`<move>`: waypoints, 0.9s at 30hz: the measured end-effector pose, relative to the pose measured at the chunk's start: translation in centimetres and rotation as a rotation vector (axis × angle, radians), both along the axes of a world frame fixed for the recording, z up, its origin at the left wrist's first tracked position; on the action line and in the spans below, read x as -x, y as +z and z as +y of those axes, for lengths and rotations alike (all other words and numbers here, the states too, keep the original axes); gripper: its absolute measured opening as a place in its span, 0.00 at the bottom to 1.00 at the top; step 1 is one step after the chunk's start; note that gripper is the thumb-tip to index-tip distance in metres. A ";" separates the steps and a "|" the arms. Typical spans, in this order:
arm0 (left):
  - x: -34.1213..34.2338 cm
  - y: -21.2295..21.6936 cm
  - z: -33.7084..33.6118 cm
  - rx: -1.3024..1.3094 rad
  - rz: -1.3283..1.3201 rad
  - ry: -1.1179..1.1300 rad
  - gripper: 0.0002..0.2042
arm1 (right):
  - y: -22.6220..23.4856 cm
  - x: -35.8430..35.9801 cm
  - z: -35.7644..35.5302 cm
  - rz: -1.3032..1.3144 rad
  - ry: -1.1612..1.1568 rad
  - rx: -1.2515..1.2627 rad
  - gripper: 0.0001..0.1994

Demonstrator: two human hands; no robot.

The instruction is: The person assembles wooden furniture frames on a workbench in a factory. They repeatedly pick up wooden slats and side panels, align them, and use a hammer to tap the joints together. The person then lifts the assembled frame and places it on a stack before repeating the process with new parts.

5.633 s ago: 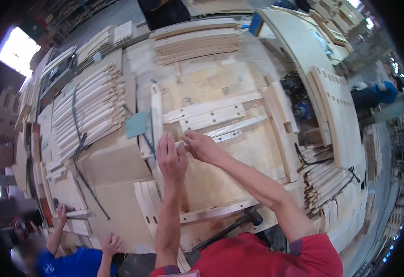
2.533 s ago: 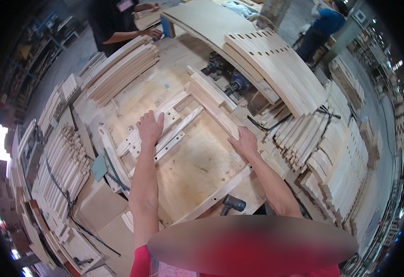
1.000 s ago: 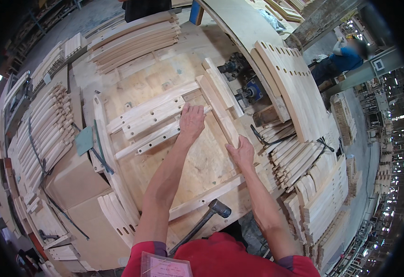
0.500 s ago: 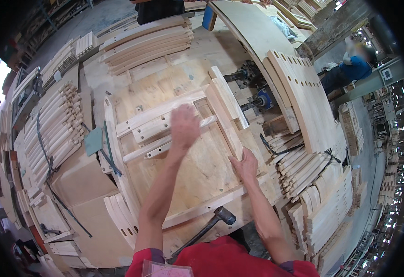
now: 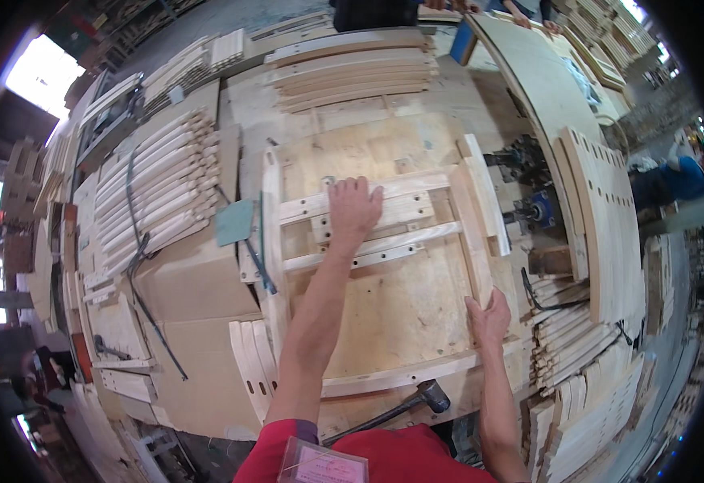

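A pale wooden frame lies on the plywood work board [image 5: 392,314] in front of me. My left hand [image 5: 354,211] is closed over its far cross rail [image 5: 412,185], fingertips at the rail's far edge. Beneath that wrist runs a shorter drilled block [image 5: 404,211], and nearer to me a thinner rail [image 5: 432,236]. My right hand [image 5: 489,316] grips the near end of the right side post [image 5: 471,233], thumb and fingers on either side. The left side post [image 5: 274,233] stands apart from both hands. A black-headed mallet [image 5: 431,396] lies by the near rail [image 5: 416,375].
Stacked slats [image 5: 352,76] lie at the back, and bundled sticks [image 5: 158,193] at the left. Metal clamps [image 5: 533,211] sit right of the frame. Beyond them stand a drilled panel [image 5: 605,225] and more bundled sticks [image 5: 565,338]. Another person [image 5: 674,181] is at far right.
The view has swung left, so everything sits farther right. My left hand has moved left along the frame and settled on the far rail. My right hand stays on the right post.
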State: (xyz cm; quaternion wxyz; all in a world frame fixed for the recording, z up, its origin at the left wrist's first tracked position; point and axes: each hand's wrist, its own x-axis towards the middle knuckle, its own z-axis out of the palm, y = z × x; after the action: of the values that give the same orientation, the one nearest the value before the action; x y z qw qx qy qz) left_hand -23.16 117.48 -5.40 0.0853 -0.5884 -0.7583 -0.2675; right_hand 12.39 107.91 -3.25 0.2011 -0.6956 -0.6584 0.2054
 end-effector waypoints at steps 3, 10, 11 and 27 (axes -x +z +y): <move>0.0 0.6 -0.3 0.043 -0.067 0.000 0.17 | 0.0 0.1 0.0 0.019 0.028 -0.026 0.24; 0.2 1.2 0.0 0.200 -0.130 -0.005 0.19 | 0.8 0.2 0.5 0.066 0.028 0.017 0.24; 0.5 1.0 0.0 0.182 -0.119 -0.009 0.19 | 0.7 0.2 0.7 0.100 0.031 0.039 0.24; 0.8 0.3 -0.6 0.083 -0.029 -0.012 0.16 | 0.6 0.8 0.1 0.017 0.017 -0.122 0.33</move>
State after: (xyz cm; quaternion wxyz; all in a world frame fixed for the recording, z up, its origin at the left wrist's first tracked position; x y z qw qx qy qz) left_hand -23.96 116.89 -5.10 0.0482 -0.5920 -0.7662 -0.2452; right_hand 11.59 107.97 -2.62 0.2469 -0.6748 -0.6738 0.1724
